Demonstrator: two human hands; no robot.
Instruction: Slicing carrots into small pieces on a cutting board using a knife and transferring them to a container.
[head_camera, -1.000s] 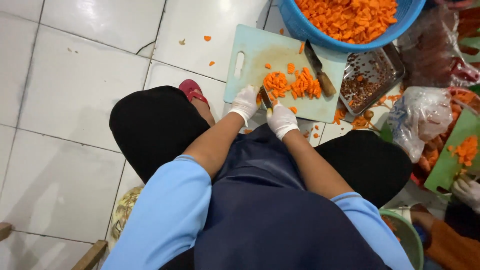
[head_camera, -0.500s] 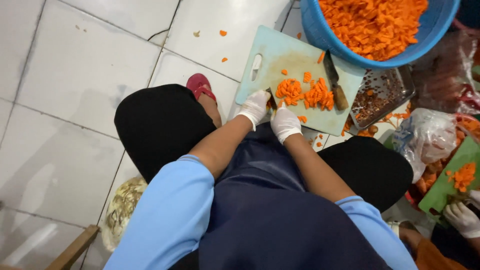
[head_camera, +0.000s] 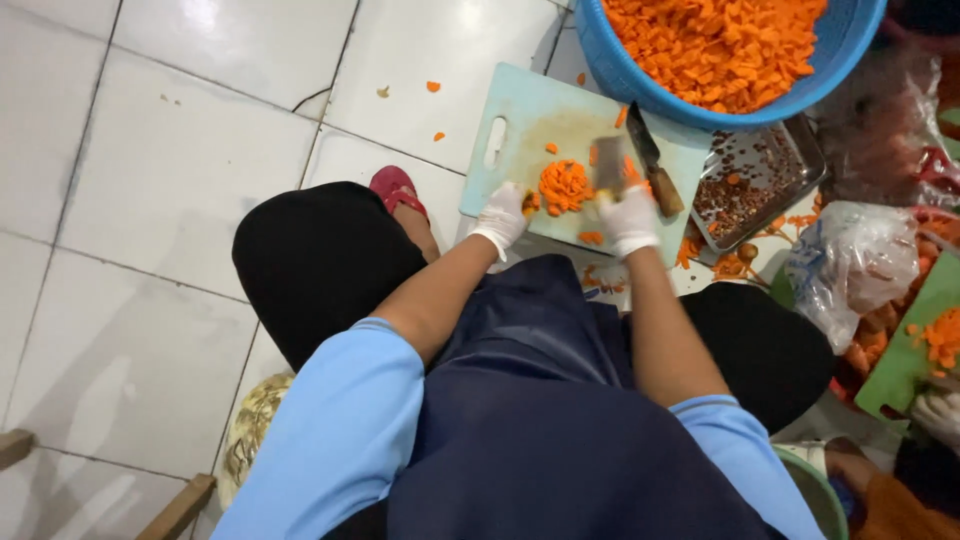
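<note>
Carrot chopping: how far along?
Done: blue basin is heaped with carrot pieces. In hand: right hand holds a blurred blade over the diced pile on the cutting board; left hand steadies beside it. Left: pile not yet in the basin.

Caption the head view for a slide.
Gloved left hand and right hand gather chopped carrot on a cutting board, blue basin beyond.

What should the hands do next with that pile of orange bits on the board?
Probably push the pile of carrot pieces together. The left hand and the right hand, holding a flat blade, flank it on the cutting board, with bits scattered around.
</note>
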